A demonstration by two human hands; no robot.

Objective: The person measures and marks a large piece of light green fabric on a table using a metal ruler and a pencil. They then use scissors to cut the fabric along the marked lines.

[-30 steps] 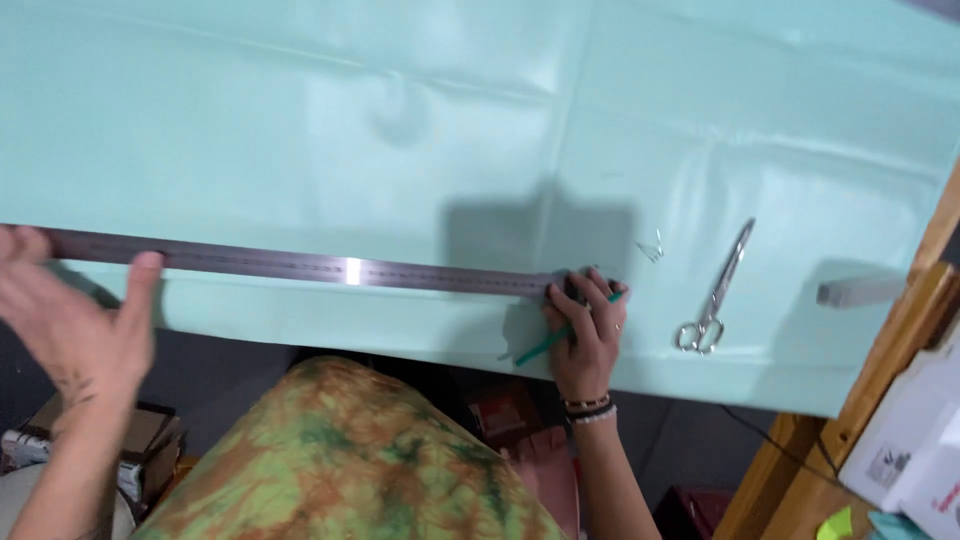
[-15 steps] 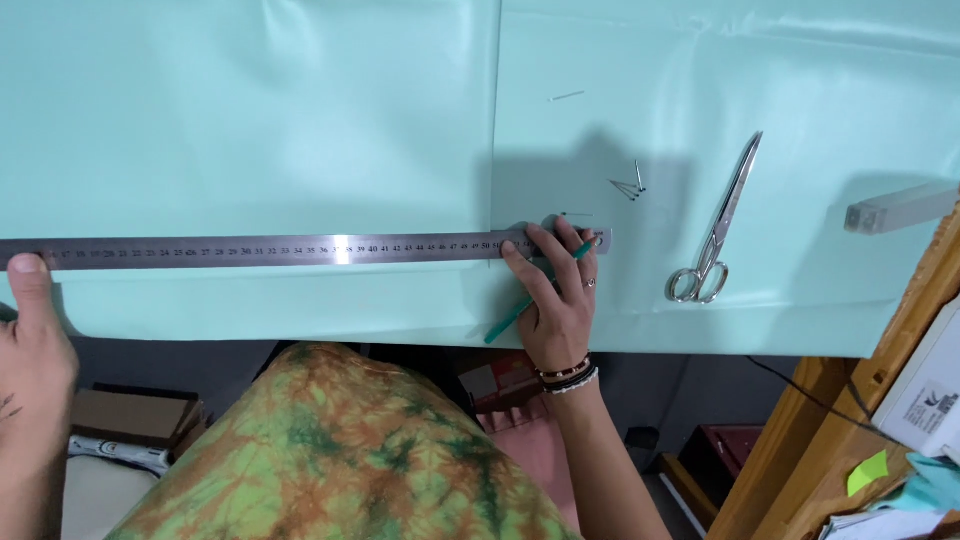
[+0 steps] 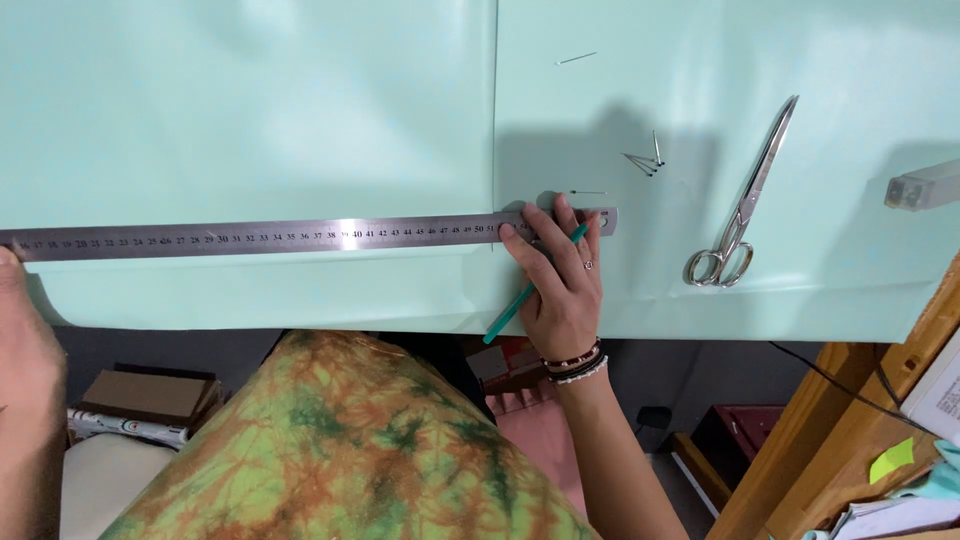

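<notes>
The long steel ruler point(image 3: 300, 236), stiff and probably slippery on the smooth green sheet point(image 3: 250, 110), lies along the sheet's near edge, its right end pressed flat by the right hand point(image 3: 560, 280), which pinches a green pencil point(image 3: 530, 290), its left end apparently held by the left hand point(image 3: 20, 330).

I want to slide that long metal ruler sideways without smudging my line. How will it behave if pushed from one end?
The steel ruler looks thin and flat, so it will probably glide easily on the smooth mint sheet. Being long, it likely pivots unless both ends are guided; the right hand and left hand press one end each. Lifted by one end, it may flex slightly.
</notes>
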